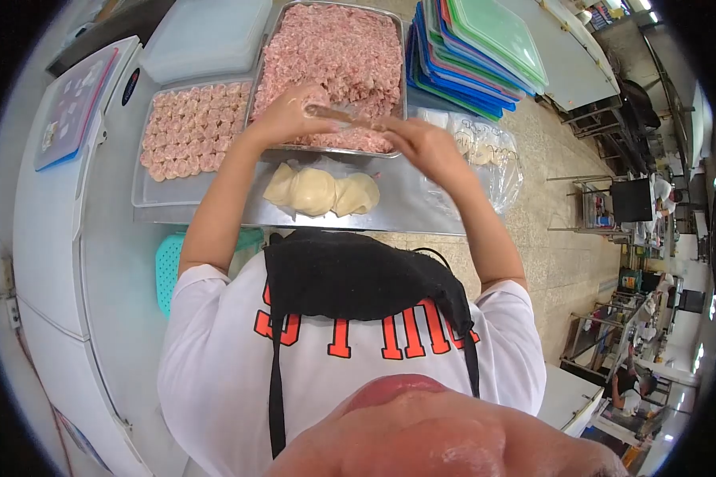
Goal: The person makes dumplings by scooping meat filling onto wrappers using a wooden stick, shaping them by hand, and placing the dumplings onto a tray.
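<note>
My left hand point(282, 115) is raised and cupped over the near edge of a metal tray of pink minced meat point(326, 40). My right hand point(426, 147) grips a thin clear stick point(346, 117), and the stick's far tip reaches into the curled left hand. I cannot see what lies in the left palm. Just below the hands, a pile of pale round dough wrappers point(318, 191) rests on the steel counter point(406, 211). A clear tray of formed pink dumplings point(187, 127) stands to the left of the meat tray.
A stack of blue and green lids point(477, 48) stands at the right of the meat tray, with a plastic bag of wrappers point(485, 147) below it. A white chest freezer point(56, 230) runs along the left. A teal basket point(167, 270) sits under the counter. Other people work far off at the right.
</note>
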The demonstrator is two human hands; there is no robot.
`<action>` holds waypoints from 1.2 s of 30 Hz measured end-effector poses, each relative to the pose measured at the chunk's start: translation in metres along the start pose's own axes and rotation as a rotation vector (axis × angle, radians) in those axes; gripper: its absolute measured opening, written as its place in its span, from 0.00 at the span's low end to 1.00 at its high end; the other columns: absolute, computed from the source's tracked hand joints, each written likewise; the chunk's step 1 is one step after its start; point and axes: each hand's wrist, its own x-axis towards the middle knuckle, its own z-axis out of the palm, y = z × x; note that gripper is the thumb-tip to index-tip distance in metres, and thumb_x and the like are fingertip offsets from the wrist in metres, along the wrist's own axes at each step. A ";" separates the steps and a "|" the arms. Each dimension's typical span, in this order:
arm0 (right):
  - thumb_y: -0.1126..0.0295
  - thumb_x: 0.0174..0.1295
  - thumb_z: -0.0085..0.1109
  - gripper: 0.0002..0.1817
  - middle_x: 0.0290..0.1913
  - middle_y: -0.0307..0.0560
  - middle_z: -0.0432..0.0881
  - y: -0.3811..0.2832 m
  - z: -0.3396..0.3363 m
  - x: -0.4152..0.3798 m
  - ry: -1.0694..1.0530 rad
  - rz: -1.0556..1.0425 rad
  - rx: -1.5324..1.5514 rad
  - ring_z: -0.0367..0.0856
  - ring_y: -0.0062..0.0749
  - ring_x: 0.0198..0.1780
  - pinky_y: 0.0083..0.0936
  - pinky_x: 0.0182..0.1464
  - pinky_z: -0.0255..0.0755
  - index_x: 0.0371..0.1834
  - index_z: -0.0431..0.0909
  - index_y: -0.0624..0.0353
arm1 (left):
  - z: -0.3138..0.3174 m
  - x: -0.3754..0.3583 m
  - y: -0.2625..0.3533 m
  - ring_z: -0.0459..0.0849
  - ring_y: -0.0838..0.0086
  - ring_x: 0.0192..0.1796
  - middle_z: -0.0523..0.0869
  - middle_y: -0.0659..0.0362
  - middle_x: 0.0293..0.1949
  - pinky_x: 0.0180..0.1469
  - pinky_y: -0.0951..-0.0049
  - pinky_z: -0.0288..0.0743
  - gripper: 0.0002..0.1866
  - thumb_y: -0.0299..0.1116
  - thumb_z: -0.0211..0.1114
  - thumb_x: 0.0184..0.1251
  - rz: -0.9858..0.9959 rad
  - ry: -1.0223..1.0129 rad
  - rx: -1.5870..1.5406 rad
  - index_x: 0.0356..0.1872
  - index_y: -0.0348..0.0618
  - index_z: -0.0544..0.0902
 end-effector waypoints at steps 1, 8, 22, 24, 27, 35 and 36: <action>0.61 0.63 0.57 0.14 0.39 0.51 0.83 0.006 -0.008 0.003 -0.055 0.029 0.002 0.81 0.50 0.40 0.40 0.40 0.75 0.49 0.80 0.53 | 0.000 -0.002 -0.001 0.73 0.54 0.62 0.76 0.43 0.58 0.64 0.63 0.66 0.40 0.49 0.75 0.47 -0.038 -0.006 -0.027 0.60 0.37 0.74; 0.62 0.66 0.54 0.16 0.43 0.58 0.82 0.001 0.005 0.007 -0.073 0.035 0.205 0.80 0.54 0.43 0.37 0.43 0.74 0.50 0.79 0.59 | -0.024 -0.007 0.029 0.81 0.61 0.53 0.83 0.47 0.48 0.57 0.67 0.72 0.28 0.43 0.75 0.50 0.036 -0.053 -0.239 0.51 0.41 0.80; 0.68 0.66 0.54 0.16 0.38 0.42 0.81 0.081 0.118 0.007 -0.124 0.687 0.971 0.77 0.23 0.39 0.18 0.42 0.71 0.53 0.79 0.64 | -0.139 -0.164 -0.082 0.79 0.71 0.37 0.81 0.55 0.37 0.44 0.70 0.73 0.20 0.40 0.71 0.53 -0.547 0.630 0.183 0.46 0.42 0.82; 0.67 0.67 0.54 0.13 0.30 0.35 0.77 0.080 0.120 0.007 -0.045 0.564 0.973 0.71 0.16 0.28 0.15 0.30 0.66 0.48 0.80 0.63 | -0.146 -0.198 -0.126 0.80 0.66 0.39 0.81 0.53 0.40 0.45 0.67 0.74 0.22 0.41 0.70 0.52 -0.575 0.610 0.403 0.49 0.43 0.81; 0.67 0.68 0.53 0.09 0.23 0.31 0.69 0.080 0.118 0.007 -0.129 0.541 1.004 0.62 0.14 0.19 0.15 0.21 0.55 0.38 0.79 0.62 | -0.134 -0.228 -0.168 0.81 0.58 0.45 0.81 0.49 0.46 0.48 0.61 0.74 0.27 0.42 0.68 0.54 -0.657 0.598 0.622 0.56 0.47 0.76; 0.64 0.69 0.53 0.13 0.19 0.26 0.65 0.090 0.129 0.009 -0.215 0.456 0.911 0.57 0.10 0.17 0.13 0.19 0.48 0.50 0.79 0.59 | -0.114 -0.219 -0.181 0.81 0.55 0.51 0.80 0.48 0.52 0.47 0.55 0.76 0.36 0.41 0.64 0.59 -1.021 0.621 0.755 0.69 0.52 0.60; 0.65 0.69 0.53 0.13 0.20 0.26 0.66 0.088 0.128 0.009 -0.209 0.477 0.913 0.57 0.10 0.17 0.13 0.19 0.48 0.51 0.79 0.59 | -0.114 -0.216 -0.184 0.81 0.54 0.50 0.80 0.48 0.53 0.47 0.54 0.77 0.37 0.38 0.63 0.59 -1.029 0.600 0.720 0.70 0.52 0.60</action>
